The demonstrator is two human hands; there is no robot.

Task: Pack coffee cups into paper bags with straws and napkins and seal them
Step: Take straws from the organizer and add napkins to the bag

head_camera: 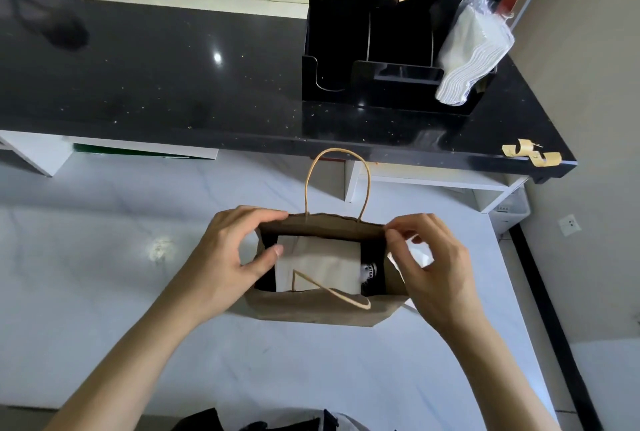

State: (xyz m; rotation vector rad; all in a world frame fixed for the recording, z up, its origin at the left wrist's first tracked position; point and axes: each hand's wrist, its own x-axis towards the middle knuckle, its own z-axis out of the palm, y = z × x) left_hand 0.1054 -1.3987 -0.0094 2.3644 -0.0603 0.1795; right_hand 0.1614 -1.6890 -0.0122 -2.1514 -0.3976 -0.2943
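Paper bag [322, 311] upright and open on white counter [104, 292], napkin [318, 266] lying inside over dark cup [371, 273], left hand [225, 254] curled round bag's left rim, right hand [429, 264] pinching far right corner, black organiser [346, 49] on dark shelf behind.

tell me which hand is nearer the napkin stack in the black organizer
Right. The right hand pinches the bag's right edge, below the napkin stack; the left hand grips the opposite edge, farther off.
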